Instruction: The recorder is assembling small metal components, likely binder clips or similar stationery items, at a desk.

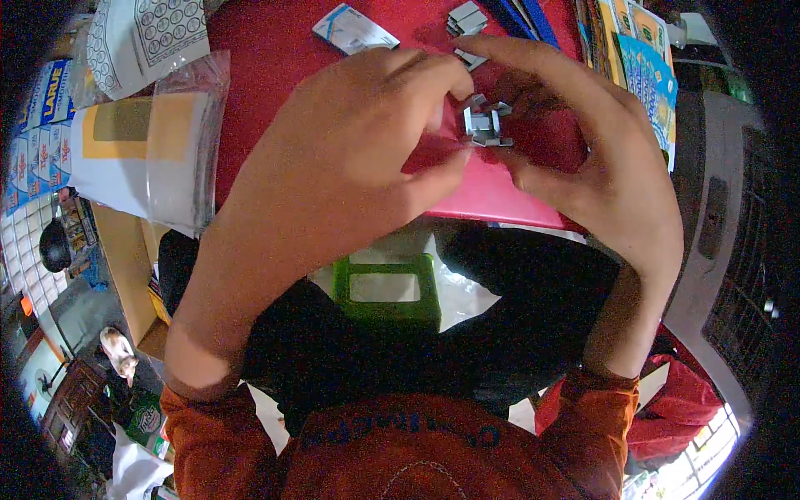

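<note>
Several short silver staple strips [485, 125] lie in a loose cluster on the red tabletop [267, 58], between my two hands. My left hand [358, 133] curves in from the left, its index finger bent beside the strips and its thumb apart below. From the right comes my right hand [604, 142], with its index finger stretched over the top and its thumb low. Its other fingers are partly in shadow by the cluster, and contact there is unclear. More staple strips [467, 18] rest beyond my fingertips, near a small white and blue box [354, 30].
Papers in clear plastic sleeves [179, 150] cover the table's left side. Blue strips [525, 21] and a stack of printed cards [646, 75] sit at the far right. Below the table edge is a green plastic container [387, 292]. A cat [118, 350] is on the floor at left.
</note>
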{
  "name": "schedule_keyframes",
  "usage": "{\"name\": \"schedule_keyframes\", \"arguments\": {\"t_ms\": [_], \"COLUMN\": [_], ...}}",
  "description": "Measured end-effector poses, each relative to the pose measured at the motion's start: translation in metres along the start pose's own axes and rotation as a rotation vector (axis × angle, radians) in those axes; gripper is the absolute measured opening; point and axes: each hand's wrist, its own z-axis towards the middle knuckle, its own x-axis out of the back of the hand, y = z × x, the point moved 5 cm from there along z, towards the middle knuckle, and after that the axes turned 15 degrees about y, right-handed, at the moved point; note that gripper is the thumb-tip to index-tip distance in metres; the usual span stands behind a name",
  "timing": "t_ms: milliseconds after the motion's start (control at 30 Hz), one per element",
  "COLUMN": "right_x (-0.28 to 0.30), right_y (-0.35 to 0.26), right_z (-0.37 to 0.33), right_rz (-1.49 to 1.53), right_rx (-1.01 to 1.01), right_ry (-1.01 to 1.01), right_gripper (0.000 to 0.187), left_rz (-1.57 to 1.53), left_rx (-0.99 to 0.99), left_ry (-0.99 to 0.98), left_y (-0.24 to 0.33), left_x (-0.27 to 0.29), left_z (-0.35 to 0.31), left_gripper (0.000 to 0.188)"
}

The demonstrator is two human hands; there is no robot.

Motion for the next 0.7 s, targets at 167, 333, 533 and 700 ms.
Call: {"name": "schedule_keyframes", "arguments": {"t_ms": [167,333,533,700], "right_x": [0.0005,-0.0001,-0.0017,0.0003], "right_y": [-0.0009,-0.0001,0.0020,-0.0041], "right_z": [0.0009,0.0001,-0.0007,0.0004], "right_rz": [-0.020,-0.038,-0.002,-0.038], "right_rx": [0.065,0.077,0.024,0.091], "right_ry": [-0.002,-0.030,-0.022,0.003], "right_gripper": [0.076,0.076,0.075,0.075], "left_rz": [0.015,-0.001,-0.010,-0.015], "left_rx": [-0.052,-0.049,-0.015,-0.016], "left_ry": [0.003,0.007,0.001,-0.009], "left_y": [0.0001,0.0007,0.0014,0.0034], "left_x": [0.0012,-0.0009,0.0002,0.0026], "left_z": [0.0023,0.0019,0.0015,0.0022], "left_gripper": [0.037,0.037,0.036,0.037]}}
